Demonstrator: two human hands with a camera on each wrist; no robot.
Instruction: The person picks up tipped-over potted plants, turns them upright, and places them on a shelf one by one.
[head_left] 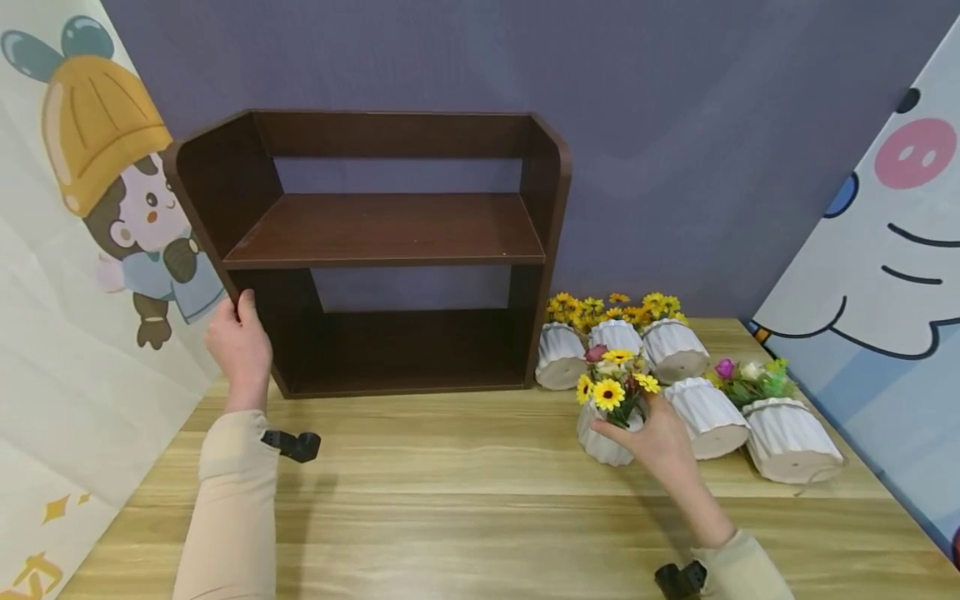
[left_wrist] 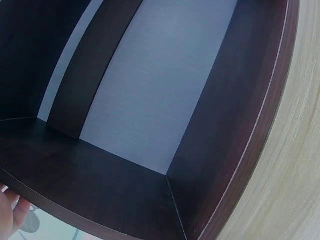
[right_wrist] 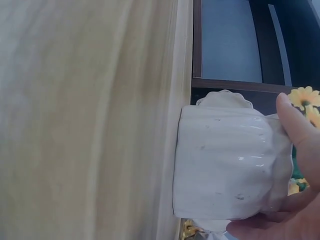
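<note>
My left hand (head_left: 242, 346) holds the left side panel of a dark brown two-tier shelf (head_left: 390, 229) by its front edge. In the left wrist view, its fingers (left_wrist: 19, 212) show at the panel's outer side. To the right of the shelf, my right hand (head_left: 660, 437) grips a white ruffled flower pot (head_left: 603, 437) near the rim. Yellow and dark pink flowers (head_left: 611, 390) stand out of its top. Seen from the right wrist, the pot (right_wrist: 222, 162) is upright with its base right at the tabletop, the thumb (right_wrist: 295, 117) on one side and fingers on the other.
Several more white pots lie tipped over on the wooden table (head_left: 450, 500): one group with yellow flowers (head_left: 660, 308) beside the shelf, another pot (head_left: 791, 442) with mixed flowers further right. A grey-blue wall (head_left: 675, 167) stands behind, with cartoon-printed panels (head_left: 885, 275) at both sides.
</note>
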